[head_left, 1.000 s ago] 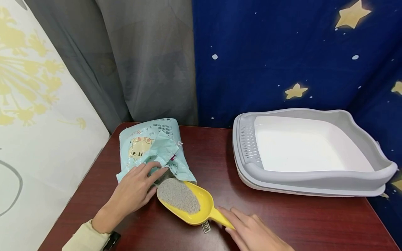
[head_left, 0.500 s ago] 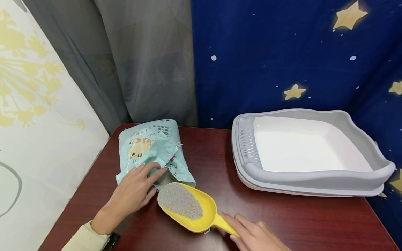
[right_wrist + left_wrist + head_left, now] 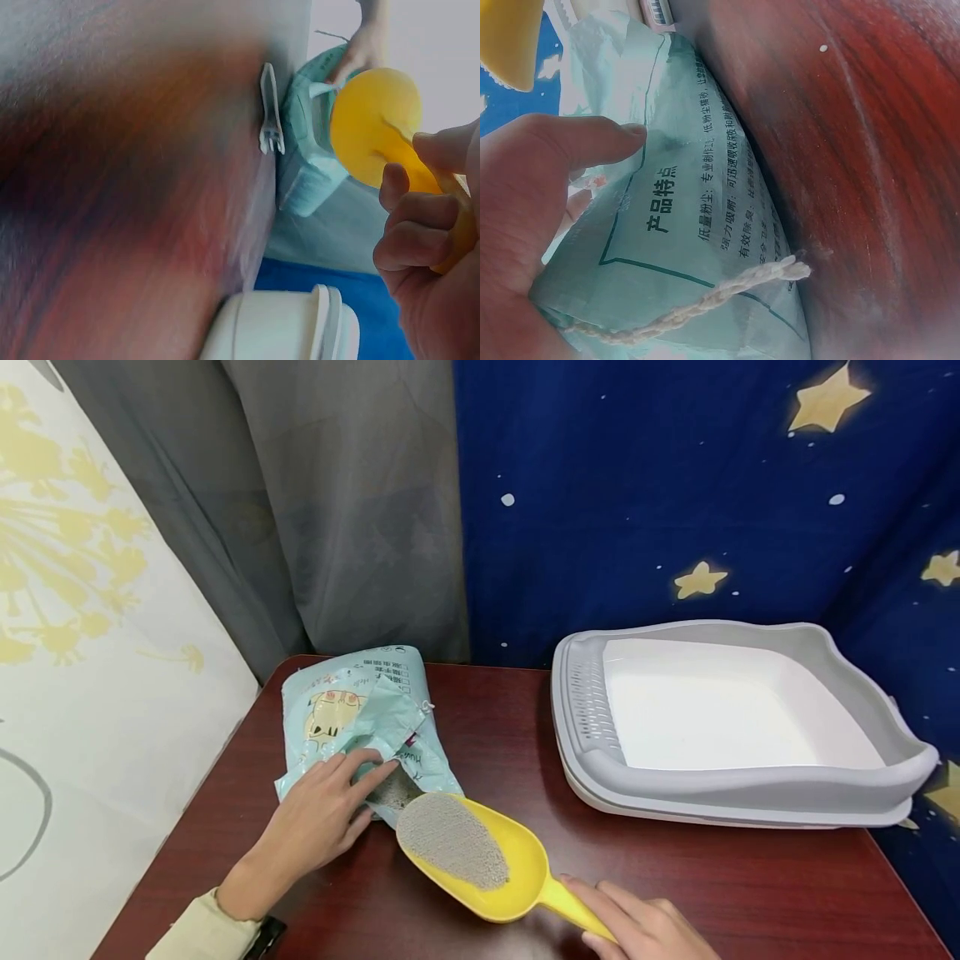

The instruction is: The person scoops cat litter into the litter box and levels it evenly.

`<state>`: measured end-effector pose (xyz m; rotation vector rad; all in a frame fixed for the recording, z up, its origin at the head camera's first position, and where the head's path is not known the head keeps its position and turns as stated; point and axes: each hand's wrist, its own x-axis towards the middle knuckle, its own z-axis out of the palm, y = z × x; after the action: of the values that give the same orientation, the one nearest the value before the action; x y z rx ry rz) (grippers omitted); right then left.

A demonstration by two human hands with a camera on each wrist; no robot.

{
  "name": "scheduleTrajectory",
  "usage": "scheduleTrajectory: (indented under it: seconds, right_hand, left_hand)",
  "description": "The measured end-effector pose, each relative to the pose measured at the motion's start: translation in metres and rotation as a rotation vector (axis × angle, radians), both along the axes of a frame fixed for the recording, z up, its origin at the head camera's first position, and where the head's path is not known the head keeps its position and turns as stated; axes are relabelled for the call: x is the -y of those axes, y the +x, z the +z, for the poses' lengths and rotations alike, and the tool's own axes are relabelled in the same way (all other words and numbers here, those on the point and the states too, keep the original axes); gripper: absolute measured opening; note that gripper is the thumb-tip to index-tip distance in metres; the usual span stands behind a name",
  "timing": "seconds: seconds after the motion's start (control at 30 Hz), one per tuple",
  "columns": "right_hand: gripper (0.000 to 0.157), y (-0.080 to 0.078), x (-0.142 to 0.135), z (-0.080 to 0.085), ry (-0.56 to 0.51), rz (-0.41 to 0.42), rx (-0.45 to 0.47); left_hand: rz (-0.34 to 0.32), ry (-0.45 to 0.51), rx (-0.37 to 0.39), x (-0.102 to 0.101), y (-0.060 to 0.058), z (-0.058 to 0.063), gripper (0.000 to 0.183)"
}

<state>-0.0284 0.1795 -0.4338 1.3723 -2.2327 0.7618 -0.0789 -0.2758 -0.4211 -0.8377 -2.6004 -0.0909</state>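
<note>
My left hand (image 3: 318,810) holds the mouth of a light-blue cat litter bag (image 3: 435,710) lying on the table; in the left wrist view the thumb (image 3: 604,142) presses on the printed side. Grey litter (image 3: 397,787) shows inside the opening. A yellow scoop (image 3: 521,868) carries a heap of grey litter (image 3: 453,843), its front tip overlapping the bag's mouth in the head view. My right hand (image 3: 645,918) grips the scoop's handle, and the right wrist view shows the fingers (image 3: 416,240) curled round it.
A grey-rimmed white litter box (image 3: 720,789) stands on the right of the dark red table (image 3: 502,727). A small grey slotted tool (image 3: 271,112) lies on the tabletop in the right wrist view. Grey and blue star-patterned curtains (image 3: 600,527) hang behind.
The scoop with its litter has drawn back out of the bag's mouth, moving right and toward me. It now covers the small slotted tool. My left hand has stayed on the bag.
</note>
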Motion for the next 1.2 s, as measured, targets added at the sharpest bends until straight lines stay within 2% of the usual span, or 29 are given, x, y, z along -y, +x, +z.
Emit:
scheduleTrajectory:
  seconds: [0.17,0.5,0.6,0.63,0.73,0.83,0.97,1.2]
  right_hand:
    - [0.048,0.000,-0.013,0.007,-0.037,-0.022,-0.004]
    - [0.055,0.005,-0.043,0.040,0.038,-0.196,0.089]
    - [0.048,0.005,-0.050,0.047,0.049,-0.245,0.128]
    - [0.051,0.006,-0.052,0.049,0.051,-0.265,0.142]
    - [0.078,0.007,-0.056,0.056,0.074,-0.341,0.184]
    - [0.086,0.008,-0.059,0.062,0.102,-0.410,0.218]
    - [0.081,0.007,-0.066,0.071,0.130,-0.459,0.244]
    - [0.057,-0.003,-0.082,0.079,0.181,-0.600,0.286]
  left_hand:
    - [0.000,0.005,-0.003,0.001,-0.001,-0.002,0.070]
    - [-0.006,0.024,-0.005,0.002,-0.002,-0.003,0.069]
    - [-0.009,0.021,-0.011,0.002,-0.002,-0.003,0.069]
    - [-0.009,0.020,-0.013,0.002,-0.002,-0.002,0.069]
    - [-0.010,0.021,-0.015,0.002,-0.002,-0.002,0.071]
    - [-0.009,0.023,-0.013,0.002,-0.001,-0.002,0.073]
    - [-0.010,0.024,-0.013,0.002,-0.001,-0.002,0.074]
    - [-0.018,0.026,-0.014,0.002,-0.002,-0.003,0.073]
